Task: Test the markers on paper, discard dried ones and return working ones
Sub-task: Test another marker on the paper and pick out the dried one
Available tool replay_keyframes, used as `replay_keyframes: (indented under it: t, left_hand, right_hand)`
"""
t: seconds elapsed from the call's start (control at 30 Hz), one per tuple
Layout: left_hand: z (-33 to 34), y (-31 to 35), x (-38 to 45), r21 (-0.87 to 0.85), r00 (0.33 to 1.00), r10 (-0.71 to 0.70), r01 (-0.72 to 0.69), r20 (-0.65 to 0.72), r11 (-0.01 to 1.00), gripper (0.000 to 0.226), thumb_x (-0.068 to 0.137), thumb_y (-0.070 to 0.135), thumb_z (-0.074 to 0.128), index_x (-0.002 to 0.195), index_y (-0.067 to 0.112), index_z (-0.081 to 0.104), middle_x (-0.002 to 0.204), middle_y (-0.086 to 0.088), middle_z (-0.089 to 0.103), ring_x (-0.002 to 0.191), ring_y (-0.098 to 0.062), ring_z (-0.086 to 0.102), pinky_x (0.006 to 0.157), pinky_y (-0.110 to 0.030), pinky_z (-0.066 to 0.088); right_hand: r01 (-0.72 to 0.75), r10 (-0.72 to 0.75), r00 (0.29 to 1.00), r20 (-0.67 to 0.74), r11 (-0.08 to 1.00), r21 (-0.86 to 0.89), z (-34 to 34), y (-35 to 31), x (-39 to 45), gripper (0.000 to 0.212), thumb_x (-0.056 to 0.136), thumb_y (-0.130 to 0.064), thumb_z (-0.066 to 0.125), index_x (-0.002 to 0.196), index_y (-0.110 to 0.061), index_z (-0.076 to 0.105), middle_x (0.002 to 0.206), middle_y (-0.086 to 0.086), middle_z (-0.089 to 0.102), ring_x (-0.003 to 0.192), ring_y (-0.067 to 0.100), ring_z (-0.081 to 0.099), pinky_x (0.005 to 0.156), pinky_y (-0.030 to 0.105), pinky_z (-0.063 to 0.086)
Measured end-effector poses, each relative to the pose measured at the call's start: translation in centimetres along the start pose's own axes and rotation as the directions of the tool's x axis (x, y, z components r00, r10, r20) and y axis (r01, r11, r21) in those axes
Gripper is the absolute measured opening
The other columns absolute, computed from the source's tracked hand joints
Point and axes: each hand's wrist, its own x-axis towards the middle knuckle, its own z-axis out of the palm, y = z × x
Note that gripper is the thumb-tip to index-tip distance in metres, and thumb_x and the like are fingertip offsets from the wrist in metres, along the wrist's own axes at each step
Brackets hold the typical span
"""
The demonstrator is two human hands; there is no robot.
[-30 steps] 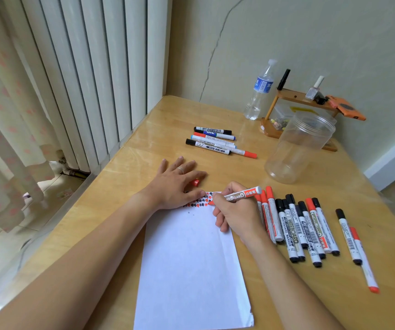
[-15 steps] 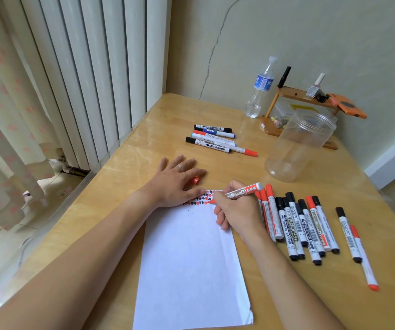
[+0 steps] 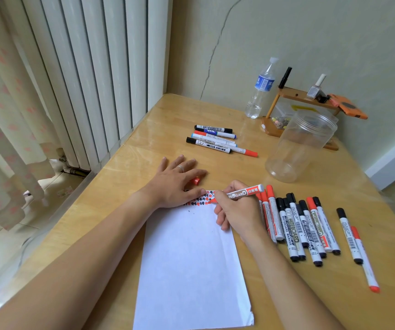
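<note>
The red marker is in your right hand, fingers wrapped round its barrel, tip down on the top edge of the paper where a band of red and black test marks already sits. Your left hand lies flat with straight fingers, pinning the sheet's top corner, and a red cap peeks out from under it.

The row of marks is crowded, so a faint stroke from this marker could get lost among the bold ones and you might judge a dried pen as working. Move to bare paper below.

The tip is right at the sheet's edge. If it slips off, ink goes onto the table.

That loose cap may roll if you lift your left hand carelessly, and an uncapped marker left lying will dry out.

The untested row lies touching your right wrist, and a sweep of the arm could scatter it. Keep it apart from the small group farther back, or sorted and unsorted pens will mix. The empty jar stands near and looks light enough to tip.
</note>
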Motion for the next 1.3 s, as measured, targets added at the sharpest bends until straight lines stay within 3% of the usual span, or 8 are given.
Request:
replay_keyframes:
  t: [0.2, 0.4, 0.63, 0.77, 0.87, 1.07, 1.17, 1.3]
  left_hand:
    - [-0.5, 0.3, 0.0, -0.051, 1.000, 0.000, 0.001, 0.021, 0.999, 0.078, 0.079, 0.062, 0.010, 0.153, 0.052, 0.031, 0.169, 0.006, 0.019, 0.157, -0.019, 0.001, 0.123, -0.057, -0.003]
    - [-0.6, 0.0, 0.1, -0.098, 1.000, 0.013, -0.014, -0.010, 0.995, 0.065, 0.088, 0.042, 0.025, 0.151, 0.047, 0.040, 0.167, 0.004, 0.026, 0.157, -0.023, 0.008, 0.122, -0.060, 0.002]
    - [-0.6, -0.1, 0.1, -0.182, 0.979, 0.040, -0.077, -0.199, 0.980, 0.024, 0.095, 0.024, 0.059, 0.117, 0.030, 0.067, 0.138, 0.007, 0.058, 0.140, -0.018, 0.045, 0.111, -0.053, 0.027]
    - [-0.7, -0.4, 0.2, -0.163, 0.932, 0.120, -0.185, -0.343, 0.969, 0.016, 0.096, 0.034, 0.066, 0.111, 0.036, 0.070, 0.119, 0.008, 0.062, 0.118, -0.016, 0.055, 0.103, -0.049, 0.041]
    - [-1.2, 0.3, 0.0, -0.153, 0.897, 0.181, -0.261, -0.404, 0.953, 0.013, 0.099, 0.031, 0.066, 0.110, 0.037, 0.069, 0.108, 0.015, 0.062, 0.101, -0.011, 0.054, 0.093, -0.044, 0.044]
    - [-1.5, 1.0, -0.2, -0.159, 0.871, 0.262, -0.353, -0.416, 0.922, 0.015, 0.100, 0.025, 0.065, 0.113, 0.033, 0.067, 0.107, 0.018, 0.064, 0.099, -0.006, 0.057, 0.091, -0.046, 0.047]
    - [-1.9, 1.7, -0.5, -0.197, 0.855, 0.323, -0.427, -0.406, 0.883, 0.014, 0.101, 0.023, 0.064, 0.114, 0.023, 0.069, 0.107, 0.011, 0.066, 0.099, -0.011, 0.060, 0.086, -0.038, 0.050]
    - [-1.9, 2.2, -0.8, -0.241, 0.854, 0.354, -0.462, -0.382, 0.853, 0.015, 0.101, 0.018, 0.064, 0.115, 0.021, 0.069, 0.107, 0.008, 0.065, 0.101, -0.010, 0.061, 0.085, -0.033, 0.052]
  right_hand:
    - [-0.006, 0.006, 1.000, 0.006, 1.000, -0.003, 0.1, 0.0, 0.1, 0.024, 0.094, -0.009, 0.067, 0.081, -0.005, 0.048, 0.059, 0.018, 0.061, 0.041, 0.026, 0.053, 0.038, 0.026, 0.038]
    - [0.005, -0.004, 1.000, 0.014, 0.999, -0.040, -0.1, 0.1, 0.2, 0.023, 0.091, -0.009, 0.067, 0.077, -0.008, 0.048, 0.059, 0.019, 0.063, 0.038, 0.026, 0.052, 0.039, 0.026, 0.037]
    - [0.087, -0.088, 0.996, 0.015, 0.995, 0.058, -0.3, 0.1, 0.2, 0.018, 0.097, -0.014, 0.068, 0.085, -0.013, 0.054, 0.063, 0.015, 0.061, 0.043, 0.027, 0.053, 0.041, 0.028, 0.039]
    - [0.206, -0.215, 0.975, 0.061, 0.969, 0.135, -0.8, -0.8, -0.1, 0.004, 0.098, -0.011, 0.069, 0.102, -0.013, 0.068, 0.065, 0.017, 0.062, 0.050, 0.024, 0.057, 0.044, 0.030, 0.046]
    - [0.194, -0.207, 0.977, 0.046, 0.961, 0.199, -0.8, -1.1, 0.0, 0.009, 0.101, -0.012, 0.063, 0.104, -0.015, 0.071, 0.084, 0.017, 0.070, 0.054, 0.026, 0.061, 0.044, 0.031, 0.047]
    - [0.181, -0.192, 0.981, 0.041, 0.963, 0.199, -0.8, -0.9, 0.1, 0.004, 0.101, -0.010, 0.062, 0.105, -0.008, 0.064, 0.089, 0.014, 0.073, 0.050, 0.023, 0.059, 0.042, 0.029, 0.044]
    - [0.151, -0.170, 0.982, 0.076, 0.965, 0.214, -0.8, -0.8, 0.1, 0.017, 0.100, -0.009, 0.065, 0.108, -0.001, 0.052, 0.088, 0.016, 0.074, 0.048, 0.022, 0.058, 0.041, 0.028, 0.043]
    - [0.155, -0.175, 0.980, 0.097, 0.970, 0.185, -0.8, -0.7, 0.1, 0.023, 0.098, -0.023, 0.072, 0.107, -0.009, 0.056, 0.080, 0.018, 0.069, 0.052, 0.021, 0.056, 0.041, 0.027, 0.038]
